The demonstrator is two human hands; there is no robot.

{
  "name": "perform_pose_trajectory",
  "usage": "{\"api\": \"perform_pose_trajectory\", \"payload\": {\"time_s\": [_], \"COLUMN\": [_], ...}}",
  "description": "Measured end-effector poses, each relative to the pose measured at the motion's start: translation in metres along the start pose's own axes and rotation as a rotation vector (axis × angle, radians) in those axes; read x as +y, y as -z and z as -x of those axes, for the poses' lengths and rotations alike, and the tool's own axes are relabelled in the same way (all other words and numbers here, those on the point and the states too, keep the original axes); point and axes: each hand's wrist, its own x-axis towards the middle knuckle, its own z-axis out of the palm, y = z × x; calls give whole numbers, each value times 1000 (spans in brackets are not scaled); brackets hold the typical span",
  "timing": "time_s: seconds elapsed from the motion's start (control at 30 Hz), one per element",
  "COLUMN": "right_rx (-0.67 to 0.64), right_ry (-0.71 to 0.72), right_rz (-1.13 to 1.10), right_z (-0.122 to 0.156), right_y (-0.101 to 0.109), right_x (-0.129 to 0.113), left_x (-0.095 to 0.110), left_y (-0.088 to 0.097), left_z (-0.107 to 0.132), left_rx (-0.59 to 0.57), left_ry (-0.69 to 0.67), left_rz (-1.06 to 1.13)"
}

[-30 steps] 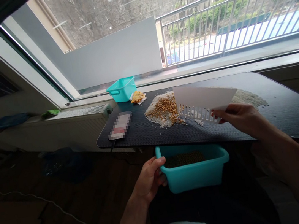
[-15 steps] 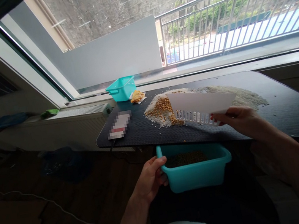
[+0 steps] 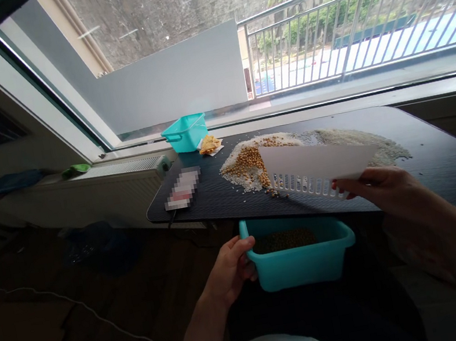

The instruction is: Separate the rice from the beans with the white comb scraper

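My left hand (image 3: 235, 258) is closed on the left rim of a turquoise plastic bin (image 3: 302, 266), held just below the table's front edge. Small grains or beans (image 3: 286, 239) lie in the bin's shadowed bottom. In the fingers of my right hand (image 3: 378, 185) is a white slotted plastic scraper (image 3: 314, 161), its row of slots along the lower edge. It is tilted over the tabletop. At its left end lies a heap of yellow-brown beans (image 3: 248, 161) mixed with white rice (image 3: 241, 181). Paler rice (image 3: 352, 139) spreads behind the scraper, which partly hides both piles.
On the dark tabletop (image 3: 441, 156) are a second turquoise bin (image 3: 186, 134), a yellowish item on white paper (image 3: 209, 145) and a blurred-out phone-like object (image 3: 183, 189) with a cable. A window stands behind the table, with a radiator (image 3: 127, 176) to the left.
My right hand and the scraper have moved slightly right and toward me. Several beans now lie scattered near the scraper's left end. My left hand still holds the bin in nearly the same place.
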Motion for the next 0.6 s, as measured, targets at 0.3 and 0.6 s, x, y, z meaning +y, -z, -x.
{"api": "perform_pose_trajectory", "payload": {"time_s": [0.3, 0.6], "right_rx": [60, 80], "right_ry": [-46, -166], "right_rz": [51, -70], "right_z": [10, 47], "right_y": [15, 30], "right_x": [5, 4], "left_x": [-1, -2], "left_y": [1, 2], "left_z": [-1, -1], "left_rx": [-24, -64], "left_ry": [-7, -7], "left_rz": [-7, 13]}}
